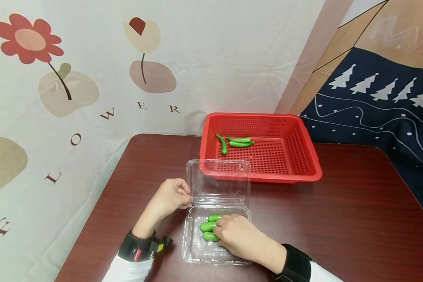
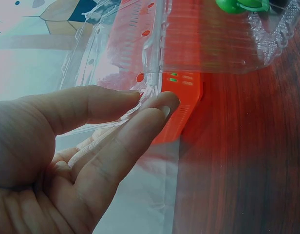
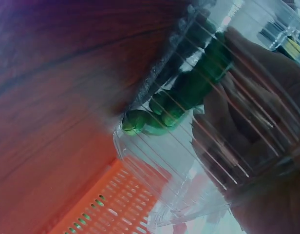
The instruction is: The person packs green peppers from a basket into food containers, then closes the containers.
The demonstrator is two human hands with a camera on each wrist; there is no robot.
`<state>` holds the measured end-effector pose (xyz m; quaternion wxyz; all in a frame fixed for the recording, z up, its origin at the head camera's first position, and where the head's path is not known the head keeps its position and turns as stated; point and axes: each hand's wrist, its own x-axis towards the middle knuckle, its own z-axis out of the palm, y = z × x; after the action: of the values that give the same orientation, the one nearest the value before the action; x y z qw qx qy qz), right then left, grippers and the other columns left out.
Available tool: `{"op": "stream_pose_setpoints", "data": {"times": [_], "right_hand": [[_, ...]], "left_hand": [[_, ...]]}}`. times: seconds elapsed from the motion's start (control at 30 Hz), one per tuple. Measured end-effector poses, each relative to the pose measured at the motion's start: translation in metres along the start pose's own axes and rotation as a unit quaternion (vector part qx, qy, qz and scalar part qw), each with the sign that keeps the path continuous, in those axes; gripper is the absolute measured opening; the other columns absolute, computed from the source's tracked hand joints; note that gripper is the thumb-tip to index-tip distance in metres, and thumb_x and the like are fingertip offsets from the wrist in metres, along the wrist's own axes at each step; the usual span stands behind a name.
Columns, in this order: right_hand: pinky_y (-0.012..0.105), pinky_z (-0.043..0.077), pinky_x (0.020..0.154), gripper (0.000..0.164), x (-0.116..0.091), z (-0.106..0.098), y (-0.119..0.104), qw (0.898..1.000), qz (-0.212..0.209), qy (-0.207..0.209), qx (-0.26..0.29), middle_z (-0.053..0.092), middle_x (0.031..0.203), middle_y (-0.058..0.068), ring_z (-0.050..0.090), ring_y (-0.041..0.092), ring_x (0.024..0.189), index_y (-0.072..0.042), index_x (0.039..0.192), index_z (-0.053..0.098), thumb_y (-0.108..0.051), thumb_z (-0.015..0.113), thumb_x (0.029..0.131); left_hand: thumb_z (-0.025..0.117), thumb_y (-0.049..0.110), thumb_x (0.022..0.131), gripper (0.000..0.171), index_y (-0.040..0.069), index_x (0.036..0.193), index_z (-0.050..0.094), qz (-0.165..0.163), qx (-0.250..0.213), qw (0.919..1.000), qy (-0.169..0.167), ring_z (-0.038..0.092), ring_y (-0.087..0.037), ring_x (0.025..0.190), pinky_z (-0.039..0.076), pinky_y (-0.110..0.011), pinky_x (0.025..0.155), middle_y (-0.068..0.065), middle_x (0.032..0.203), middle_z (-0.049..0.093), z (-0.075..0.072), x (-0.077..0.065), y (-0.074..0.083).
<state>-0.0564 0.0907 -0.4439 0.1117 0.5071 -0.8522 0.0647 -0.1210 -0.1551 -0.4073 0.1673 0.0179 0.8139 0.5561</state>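
A clear plastic clamshell box point(image 1: 194, 250) lies on the table with its lid point(image 1: 218, 192) folded back. Several small, smooth green cucumbers point(image 1: 208, 226) lie side by side in its base. My left hand point(image 1: 170, 197) pinches the box's left edge near the hinge, between thumb and fingertips in the left wrist view. Reaching into the base, my right hand point(image 1: 237, 237) has its fingers curled at the right ends of the cucumbers and grips one; its fingertips are partly hidden. The right wrist view shows cucumbers point(image 3: 198, 80) and that hand through the ribbed clear wall.
Behind the box stands a red perforated basket point(image 1: 303, 156), with a few more green cucumbers point(image 1: 240, 144) at its left side. The raised lid overlaps the basket's front rim in the head view. Brown table point(image 1: 356, 219) extends to the right. Printed cloth point(image 1: 232, 58) hangs behind.
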Motion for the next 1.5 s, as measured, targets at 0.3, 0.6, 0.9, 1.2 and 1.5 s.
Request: {"op": "stream_pose_setpoints", "data": {"times": [0.3,0.6,0.9,1.2,1.5], "right_hand": [[0.022,0.053,0.065,0.025,0.0,-0.002,0.001,1.0,0.001,0.012,0.002,0.062,0.079,-0.008,0.06,0.009,0.073,-0.017,0.082,0.071,-0.033,0.091,0.078],[0.022,0.055,0.065,0.023,0.002,-0.034,0.018,0.998,-0.005,0.06,0.016,0.062,0.082,-0.008,0.059,0.008,0.073,-0.016,0.085,0.071,-0.031,0.088,0.083],[0.028,0.059,0.074,0.018,0.015,-0.083,0.049,0.993,-0.027,0.104,0.036,0.068,0.093,-0.003,0.064,0.014,0.083,-0.013,0.096,0.073,-0.025,0.084,0.088],[0.038,0.063,0.079,0.028,0.031,-0.122,0.08,0.988,0.021,0.143,0.048,0.073,0.105,0.003,0.069,0.019,0.094,-0.008,0.11,0.075,-0.025,0.083,0.089],[0.045,0.063,0.09,0.04,0.05,-0.146,0.121,0.984,0.104,0.124,0.079,0.072,0.118,0.004,0.067,0.021,0.11,-0.009,0.124,0.071,-0.029,0.081,0.091]], "left_hand": [[0.074,-0.014,0.082,0.018,-0.003,0.086,0.06,-0.01,-0.001,0.9999,0.003,0.073,-0.023,0.066,0.067,-0.044,0.069,-0.018,0.077,0.074,0.001,0.002,-0.001],[0.074,-0.013,0.082,0.018,-0.004,0.087,0.06,-0.004,-0.001,1.0,-0.002,0.073,-0.023,0.066,0.067,-0.043,0.068,-0.02,0.078,0.074,0.0,0.002,0.0],[0.075,-0.013,0.082,0.018,-0.004,0.086,0.06,0.0,0.006,1.0,0.001,0.072,-0.021,0.065,0.067,-0.043,0.067,-0.015,0.074,0.073,0.001,0.003,0.0],[0.075,-0.013,0.083,0.019,-0.003,0.085,0.059,-0.006,0.005,1.0,0.0,0.073,-0.021,0.064,0.067,-0.041,0.066,-0.014,0.073,0.073,0.0,0.002,-0.001],[0.074,-0.013,0.082,0.018,-0.004,0.085,0.058,-0.003,0.004,1.0,-0.004,0.073,-0.022,0.065,0.067,-0.043,0.067,-0.018,0.075,0.074,-0.001,0.001,0.0]]}}
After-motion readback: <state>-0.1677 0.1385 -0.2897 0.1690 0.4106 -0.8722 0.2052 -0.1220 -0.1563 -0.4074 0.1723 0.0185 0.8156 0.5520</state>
